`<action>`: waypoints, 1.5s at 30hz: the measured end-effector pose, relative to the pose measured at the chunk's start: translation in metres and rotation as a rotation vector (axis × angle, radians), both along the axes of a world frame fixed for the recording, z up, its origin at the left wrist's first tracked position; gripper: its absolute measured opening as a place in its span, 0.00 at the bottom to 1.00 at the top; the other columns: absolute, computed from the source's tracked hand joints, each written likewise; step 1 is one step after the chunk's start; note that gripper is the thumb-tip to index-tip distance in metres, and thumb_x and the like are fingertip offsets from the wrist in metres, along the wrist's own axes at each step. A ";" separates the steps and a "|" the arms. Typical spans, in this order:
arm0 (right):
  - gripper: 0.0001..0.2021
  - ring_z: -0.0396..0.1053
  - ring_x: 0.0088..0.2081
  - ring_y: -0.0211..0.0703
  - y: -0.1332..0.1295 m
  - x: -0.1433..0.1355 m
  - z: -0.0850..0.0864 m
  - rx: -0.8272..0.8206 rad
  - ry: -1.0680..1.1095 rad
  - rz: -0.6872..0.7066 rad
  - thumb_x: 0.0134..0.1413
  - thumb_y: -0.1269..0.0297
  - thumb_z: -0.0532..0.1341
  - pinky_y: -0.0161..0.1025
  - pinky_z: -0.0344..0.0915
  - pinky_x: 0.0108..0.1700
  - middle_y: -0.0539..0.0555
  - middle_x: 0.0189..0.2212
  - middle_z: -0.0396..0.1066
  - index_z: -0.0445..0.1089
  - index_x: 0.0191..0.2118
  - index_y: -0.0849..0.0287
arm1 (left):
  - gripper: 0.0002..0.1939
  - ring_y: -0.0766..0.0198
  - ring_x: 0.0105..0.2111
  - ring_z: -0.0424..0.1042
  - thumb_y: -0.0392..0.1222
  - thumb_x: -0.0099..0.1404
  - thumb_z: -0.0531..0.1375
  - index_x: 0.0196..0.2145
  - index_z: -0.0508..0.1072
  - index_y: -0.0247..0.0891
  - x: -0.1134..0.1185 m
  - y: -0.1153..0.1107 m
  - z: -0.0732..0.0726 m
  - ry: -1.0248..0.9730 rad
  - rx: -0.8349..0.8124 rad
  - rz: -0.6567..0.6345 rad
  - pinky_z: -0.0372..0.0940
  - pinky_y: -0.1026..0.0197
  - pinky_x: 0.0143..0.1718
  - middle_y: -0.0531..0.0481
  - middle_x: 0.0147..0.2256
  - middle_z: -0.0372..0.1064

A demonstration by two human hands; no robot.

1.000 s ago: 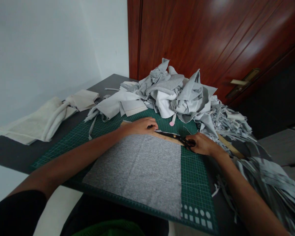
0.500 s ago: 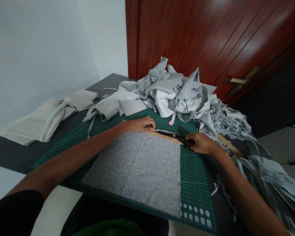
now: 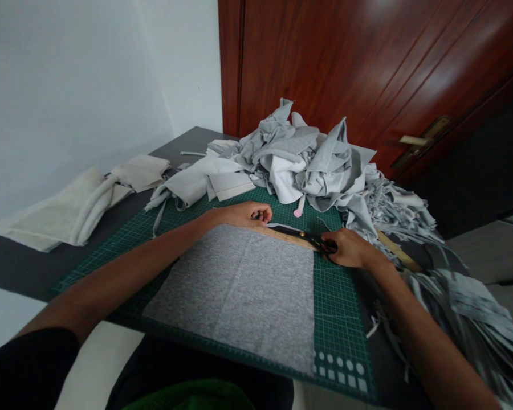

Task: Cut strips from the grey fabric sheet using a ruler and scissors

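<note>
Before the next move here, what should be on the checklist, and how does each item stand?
1. Scissors in the right hand: ok.
2. Gray fabric spread flat on the green mat: ok.
3. Wooden strip along the fabric's far edge: ok.
4. Left hand pressing the strip firmly: cannot tell.
5. Left fingers clear of the blade tips: cannot tell.

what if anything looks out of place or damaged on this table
Nothing looks spilled or damaged. Only the scraps look untidy, heaped loosely at the far side, some lapping onto the mat. The cloth lies nearly flat.
</note>
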State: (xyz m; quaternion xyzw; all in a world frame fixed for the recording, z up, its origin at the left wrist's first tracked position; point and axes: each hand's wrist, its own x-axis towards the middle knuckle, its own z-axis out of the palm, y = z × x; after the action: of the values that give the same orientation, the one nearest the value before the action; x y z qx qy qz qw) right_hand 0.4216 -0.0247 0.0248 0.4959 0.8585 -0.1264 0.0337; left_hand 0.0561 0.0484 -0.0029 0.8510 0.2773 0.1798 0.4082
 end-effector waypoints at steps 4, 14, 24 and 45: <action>0.06 0.65 0.27 0.42 0.000 -0.004 0.001 -0.022 0.002 0.025 0.48 0.66 0.65 0.40 0.51 0.31 0.50 0.24 0.70 0.66 0.28 0.54 | 0.12 0.66 0.30 0.63 0.50 0.66 0.66 0.38 0.73 0.39 -0.001 0.004 -0.006 -0.032 -0.047 0.010 0.57 0.61 0.34 0.52 0.34 0.71; 0.05 0.64 0.27 0.41 0.003 -0.001 -0.001 -0.055 0.056 0.055 0.46 0.66 0.63 0.39 0.51 0.32 0.48 0.24 0.68 0.65 0.28 0.54 | 0.02 0.64 0.35 0.61 0.38 0.70 0.62 0.38 0.74 0.37 0.001 -0.005 -0.008 -0.069 0.097 0.036 0.58 0.59 0.39 0.52 0.34 0.69; 0.04 0.64 0.28 0.42 0.005 -0.003 -0.004 -0.101 0.087 0.040 0.47 0.65 0.62 0.39 0.51 0.31 0.47 0.24 0.68 0.65 0.28 0.54 | 0.05 0.60 0.42 0.67 0.38 0.69 0.63 0.42 0.78 0.38 0.001 0.001 -0.012 -0.101 0.145 0.030 0.62 0.57 0.48 0.48 0.41 0.74; 0.05 0.64 0.27 0.41 0.004 -0.015 -0.005 -0.089 0.080 0.045 0.47 0.66 0.62 0.39 0.52 0.31 0.47 0.23 0.68 0.64 0.27 0.54 | 0.08 0.59 0.43 0.69 0.44 0.69 0.66 0.43 0.81 0.39 -0.002 0.004 -0.016 -0.127 0.169 0.010 0.64 0.57 0.50 0.47 0.41 0.74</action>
State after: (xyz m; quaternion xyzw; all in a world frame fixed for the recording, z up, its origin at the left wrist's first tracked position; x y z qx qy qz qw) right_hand 0.4068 -0.0203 0.0198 0.4691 0.8636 -0.1833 0.0243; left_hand 0.0543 0.0525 -0.0186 0.8680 0.2389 0.2581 0.3506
